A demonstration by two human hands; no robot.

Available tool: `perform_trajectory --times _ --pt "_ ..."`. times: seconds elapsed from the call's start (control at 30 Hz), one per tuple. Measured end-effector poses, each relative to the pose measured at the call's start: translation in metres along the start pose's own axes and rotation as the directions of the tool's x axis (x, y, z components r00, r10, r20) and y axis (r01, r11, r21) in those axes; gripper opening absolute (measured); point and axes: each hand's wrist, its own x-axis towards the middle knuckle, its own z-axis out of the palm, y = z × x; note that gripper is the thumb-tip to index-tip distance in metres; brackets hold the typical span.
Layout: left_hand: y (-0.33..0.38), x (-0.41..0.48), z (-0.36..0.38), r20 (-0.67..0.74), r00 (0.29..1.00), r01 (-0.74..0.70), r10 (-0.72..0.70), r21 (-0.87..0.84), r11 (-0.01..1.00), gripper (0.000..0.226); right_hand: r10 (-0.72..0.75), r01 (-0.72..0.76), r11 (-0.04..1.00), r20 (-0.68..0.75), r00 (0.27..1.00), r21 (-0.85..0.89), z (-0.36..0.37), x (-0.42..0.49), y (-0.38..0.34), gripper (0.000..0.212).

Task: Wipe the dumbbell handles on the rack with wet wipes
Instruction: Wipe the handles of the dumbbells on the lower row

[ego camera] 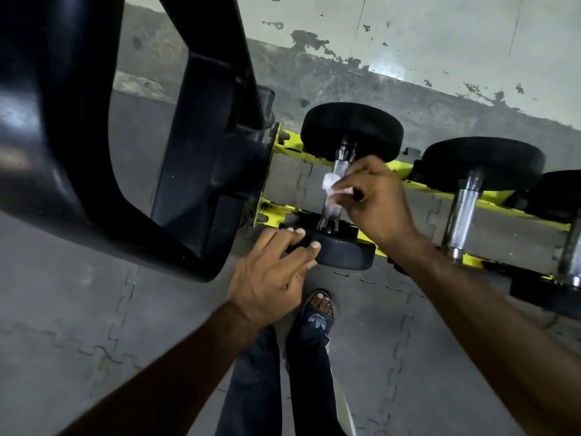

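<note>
A black dumbbell lies across the yellow rack (pixel 290 143), its far weight (pixel 352 130) toward the wall and its near weight (pixel 342 251) toward me. Its chrome handle (pixel 341 166) runs between them. My right hand (pixel 377 199) pinches a crumpled white wet wipe (pixel 331 184) against the middle of that handle. My left hand (pixel 270 275) grips the left edge of the near weight, fingers curled over its rim. A second dumbbell with a knurled chrome handle (pixel 463 209) sits on the rack to the right, untouched.
A big black machine frame (pixel 195 152) fills the upper left, close beside the rack's left end. A third dumbbell (pixel 569 253) shows partly at the right edge. Grey interlocking floor mats (pixel 78 309) lie below, with my sandalled foot (pixel 319 306) near the rack. A stained wall (pixel 440 42) stands behind.
</note>
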Motion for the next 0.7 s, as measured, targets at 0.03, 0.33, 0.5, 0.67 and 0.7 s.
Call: perform_trajectory --times 0.03,0.33,0.5,0.67,0.7 --pt "0.000 0.000 0.000 0.006 1.000 -0.005 0.005 -0.001 1.000 0.017 0.100 -0.092 0.992 -0.103 0.990 0.083 0.002 0.000 0.001 0.014" --pt "0.002 0.002 -0.003 0.021 1.000 -0.007 0.007 0.018 1.000 0.017 0.758 -0.689 0.281 0.286 0.587 0.668 0.010 -0.007 0.010 0.010" --pt "0.001 0.002 -0.003 0.021 1.000 -0.008 0.007 0.021 1.000 0.017 0.638 -0.597 0.002 0.458 0.619 0.803 0.022 0.033 0.028 0.027" --pt "0.002 0.003 -0.004 0.007 1.000 -0.017 0.017 0.020 1.000 0.016 0.553 -0.499 -0.272 0.558 0.619 0.823 0.021 0.039 0.025 0.025" --pt "0.003 0.003 -0.004 0.007 1.000 -0.014 0.014 0.017 1.000 0.016 0.561 -0.505 -0.260 0.555 0.615 0.823 0.021 0.039 0.026 0.025"
